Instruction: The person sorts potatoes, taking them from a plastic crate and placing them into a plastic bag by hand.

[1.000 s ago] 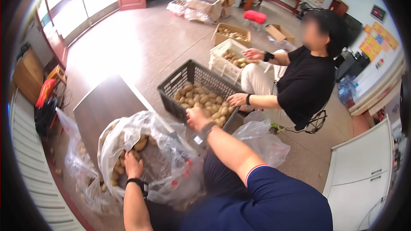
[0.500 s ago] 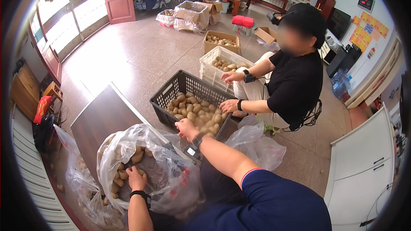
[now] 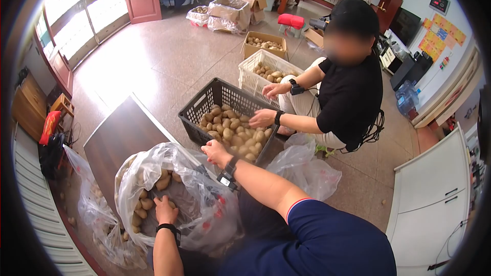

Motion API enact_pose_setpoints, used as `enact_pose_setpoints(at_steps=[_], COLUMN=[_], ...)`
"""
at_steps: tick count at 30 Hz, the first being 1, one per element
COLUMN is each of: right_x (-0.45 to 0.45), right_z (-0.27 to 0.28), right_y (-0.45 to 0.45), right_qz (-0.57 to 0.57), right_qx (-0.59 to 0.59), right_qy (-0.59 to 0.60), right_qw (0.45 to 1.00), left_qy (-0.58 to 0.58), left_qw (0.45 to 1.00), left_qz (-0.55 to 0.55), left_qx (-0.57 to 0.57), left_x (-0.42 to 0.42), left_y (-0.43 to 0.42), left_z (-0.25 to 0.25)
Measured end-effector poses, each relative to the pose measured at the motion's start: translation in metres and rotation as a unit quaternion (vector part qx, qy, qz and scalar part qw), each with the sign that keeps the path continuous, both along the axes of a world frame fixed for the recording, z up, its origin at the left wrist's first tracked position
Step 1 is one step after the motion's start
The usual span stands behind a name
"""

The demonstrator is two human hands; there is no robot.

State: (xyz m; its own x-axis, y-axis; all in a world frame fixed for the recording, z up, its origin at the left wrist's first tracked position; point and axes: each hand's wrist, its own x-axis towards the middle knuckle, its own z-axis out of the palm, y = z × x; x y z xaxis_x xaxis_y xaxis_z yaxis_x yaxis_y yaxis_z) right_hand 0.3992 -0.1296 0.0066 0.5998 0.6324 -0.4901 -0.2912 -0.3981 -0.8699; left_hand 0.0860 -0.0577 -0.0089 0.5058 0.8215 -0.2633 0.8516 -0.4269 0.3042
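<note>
My left hand [image 3: 166,211] is inside a clear plastic bag [image 3: 199,214], its fingers curled round a potato [image 3: 172,204]. More potatoes [image 3: 144,204] lie along the left side of the bag's opening. My right hand [image 3: 217,154] hangs over the near edge of a black slatted crate [image 3: 192,129], fingers loosely apart and nothing seen in them. Potatoes [image 3: 232,129] cover the bottom of this crate. Across it, a co-worker in a black shirt [image 3: 353,89] holds one hand over the potatoes and the other near a white crate [image 3: 247,83].
A dark board with a pale edge [image 3: 120,138] lies left of the black crate. Crumpled plastic [image 3: 312,171] lies on the floor to the right. Behind the white crate stands a cardboard box of potatoes [image 3: 263,46]. A white cabinet [image 3: 432,194] stands at the right.
My right hand has shifted a little left along the crate's near edge. The co-worker's nearer hand has moved left and up over the potatoes. My left hand stays in the bag.
</note>
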Motion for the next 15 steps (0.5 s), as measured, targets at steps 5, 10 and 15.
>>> enact_pose_setpoints(at_steps=[5, 10, 15], right_x=[-0.009, -0.013, -0.038], right_z=[0.012, -0.01, 0.026], right_y=[-0.002, 0.006, -0.009], right_qz=[0.034, 0.037, 0.097], right_qx=[-0.018, 0.032, 0.155], right_qy=[-0.043, -0.131, -0.254], right_qw=[0.998, 0.99, 0.95], left_qy=[-0.007, -0.205, -0.36], left_qw=[1.0, 0.961, 0.818], left_qz=[0.009, 0.065, 0.165], left_qx=[-0.023, -0.176, -0.417], left_x=[0.004, 0.0, 0.013], left_y=[0.001, 0.03, 0.007], left_z=[-0.004, -0.048, 0.002])
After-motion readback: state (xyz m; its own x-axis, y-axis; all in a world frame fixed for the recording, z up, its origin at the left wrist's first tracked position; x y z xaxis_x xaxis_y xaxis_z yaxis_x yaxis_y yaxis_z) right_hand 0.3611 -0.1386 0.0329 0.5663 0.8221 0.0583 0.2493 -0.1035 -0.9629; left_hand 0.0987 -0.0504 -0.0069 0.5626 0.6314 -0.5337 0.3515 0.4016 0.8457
